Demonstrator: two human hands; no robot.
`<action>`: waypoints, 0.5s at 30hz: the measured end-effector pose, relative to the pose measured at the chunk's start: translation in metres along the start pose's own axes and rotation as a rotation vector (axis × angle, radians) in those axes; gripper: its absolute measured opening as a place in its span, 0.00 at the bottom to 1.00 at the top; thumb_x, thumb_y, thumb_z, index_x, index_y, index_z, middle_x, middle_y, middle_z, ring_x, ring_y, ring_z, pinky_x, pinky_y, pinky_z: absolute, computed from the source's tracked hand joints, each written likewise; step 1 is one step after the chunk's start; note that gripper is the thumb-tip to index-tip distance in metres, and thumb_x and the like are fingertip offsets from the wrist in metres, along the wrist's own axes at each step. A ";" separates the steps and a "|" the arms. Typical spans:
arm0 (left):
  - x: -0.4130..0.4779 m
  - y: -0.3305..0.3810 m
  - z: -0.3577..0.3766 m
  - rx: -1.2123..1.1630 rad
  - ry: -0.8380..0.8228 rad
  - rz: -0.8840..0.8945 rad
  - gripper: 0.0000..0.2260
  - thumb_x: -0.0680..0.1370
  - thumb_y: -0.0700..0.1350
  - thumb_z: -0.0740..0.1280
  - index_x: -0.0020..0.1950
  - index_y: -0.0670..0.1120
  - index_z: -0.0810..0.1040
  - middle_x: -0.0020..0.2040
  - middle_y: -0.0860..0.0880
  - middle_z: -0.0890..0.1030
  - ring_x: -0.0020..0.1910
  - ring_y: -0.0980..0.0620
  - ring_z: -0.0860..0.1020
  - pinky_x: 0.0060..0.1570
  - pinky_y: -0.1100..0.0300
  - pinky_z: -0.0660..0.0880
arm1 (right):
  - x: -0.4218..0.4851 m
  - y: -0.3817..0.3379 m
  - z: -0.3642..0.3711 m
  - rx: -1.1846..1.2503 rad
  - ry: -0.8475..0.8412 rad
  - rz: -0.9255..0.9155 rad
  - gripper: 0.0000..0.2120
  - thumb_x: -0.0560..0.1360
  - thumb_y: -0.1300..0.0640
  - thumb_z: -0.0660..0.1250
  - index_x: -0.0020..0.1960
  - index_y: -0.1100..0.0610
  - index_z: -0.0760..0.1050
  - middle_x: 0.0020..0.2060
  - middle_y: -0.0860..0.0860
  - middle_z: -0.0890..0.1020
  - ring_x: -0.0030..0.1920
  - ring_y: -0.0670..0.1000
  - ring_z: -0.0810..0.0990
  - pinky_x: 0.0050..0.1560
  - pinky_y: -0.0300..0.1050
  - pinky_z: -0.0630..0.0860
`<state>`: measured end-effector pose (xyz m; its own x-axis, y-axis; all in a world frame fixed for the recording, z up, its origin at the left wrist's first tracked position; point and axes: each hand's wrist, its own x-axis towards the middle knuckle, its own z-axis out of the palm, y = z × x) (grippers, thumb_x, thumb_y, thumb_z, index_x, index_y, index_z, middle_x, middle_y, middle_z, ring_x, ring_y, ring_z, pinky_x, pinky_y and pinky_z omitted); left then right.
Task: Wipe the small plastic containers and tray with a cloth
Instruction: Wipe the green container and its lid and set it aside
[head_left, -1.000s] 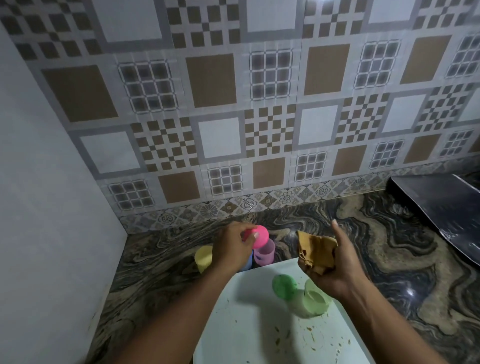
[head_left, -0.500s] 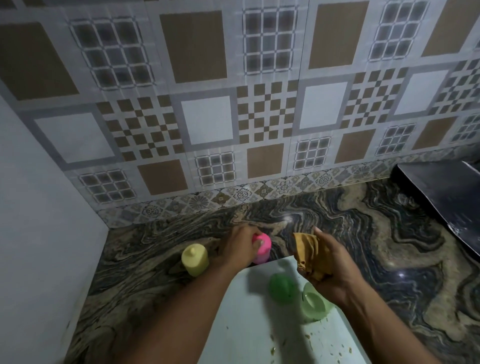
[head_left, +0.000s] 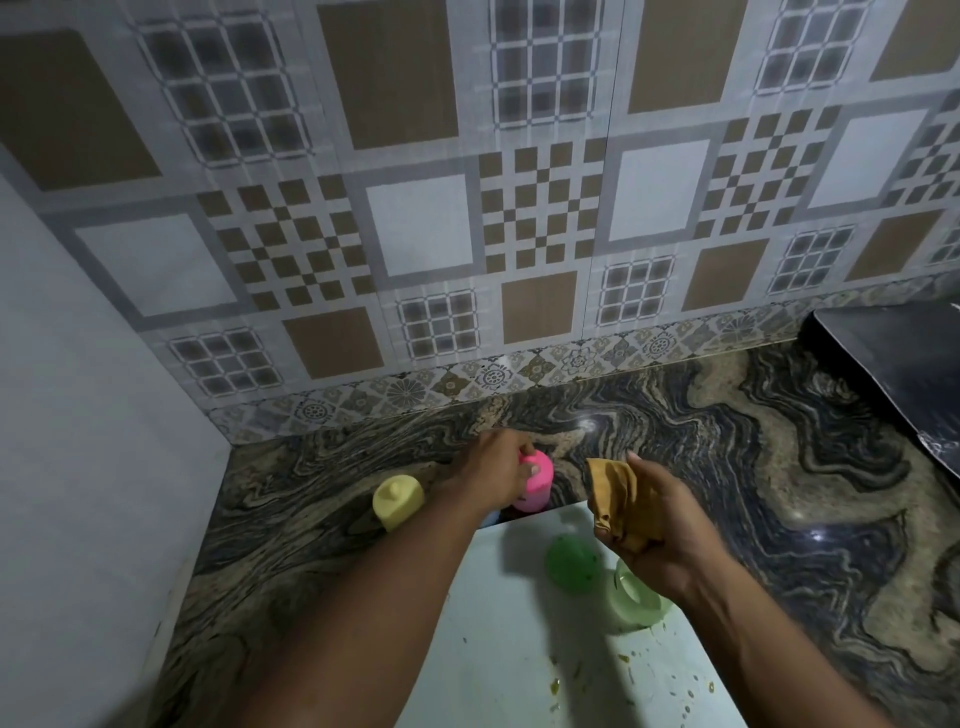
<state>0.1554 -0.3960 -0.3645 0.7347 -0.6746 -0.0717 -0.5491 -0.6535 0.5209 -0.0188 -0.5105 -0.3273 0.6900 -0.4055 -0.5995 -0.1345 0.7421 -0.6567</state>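
My left hand (head_left: 491, 470) grips the pink lid of a small pink container (head_left: 535, 486) that stands on the marbled counter just beyond the tray. A blue container (head_left: 489, 517) peeks out under that hand. My right hand (head_left: 657, 530) holds a crumpled brown cloth (head_left: 615, 496) above the pale tray (head_left: 498, 649). On the tray lie a green lid (head_left: 571, 564) and an open light-green container (head_left: 634, 603), partly hidden by my right wrist. A closed yellow container (head_left: 397, 501) stands to the left on the counter.
Crumbs and small stains dot the tray's near right part (head_left: 649, 680). The tiled wall (head_left: 467, 208) rises behind the counter, a plain white wall (head_left: 78, 467) closes the left side, and a dark flat object (head_left: 893, 374) lies at the far right.
The pink lid went down onto the pink container, and my left hand now rests on it. The view has tilted and shifted; my right hand kept the cloth.
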 end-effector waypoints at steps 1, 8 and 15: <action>-0.001 0.001 0.000 0.020 -0.007 -0.003 0.07 0.77 0.49 0.71 0.54 0.50 0.82 0.57 0.43 0.82 0.53 0.43 0.80 0.54 0.47 0.79 | -0.001 0.001 0.001 0.002 -0.008 -0.002 0.11 0.77 0.47 0.66 0.53 0.54 0.77 0.39 0.55 0.80 0.35 0.53 0.78 0.37 0.44 0.76; -0.011 0.013 -0.008 0.202 0.053 0.110 0.17 0.77 0.53 0.69 0.63 0.49 0.80 0.62 0.46 0.79 0.61 0.43 0.77 0.61 0.49 0.75 | -0.019 -0.009 -0.008 0.065 -0.005 -0.025 0.11 0.79 0.55 0.60 0.57 0.59 0.76 0.48 0.58 0.78 0.41 0.58 0.79 0.38 0.49 0.80; -0.064 0.046 0.004 0.031 0.173 0.355 0.10 0.79 0.51 0.64 0.54 0.50 0.82 0.54 0.50 0.81 0.55 0.46 0.74 0.57 0.51 0.73 | -0.049 -0.020 -0.029 0.046 0.100 -0.175 0.14 0.80 0.55 0.60 0.58 0.60 0.80 0.49 0.61 0.84 0.47 0.62 0.81 0.51 0.57 0.77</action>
<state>0.0817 -0.3844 -0.3395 0.5521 -0.7941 0.2542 -0.7907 -0.4019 0.4618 -0.0709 -0.5207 -0.2984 0.6254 -0.5795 -0.5224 0.0156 0.6787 -0.7342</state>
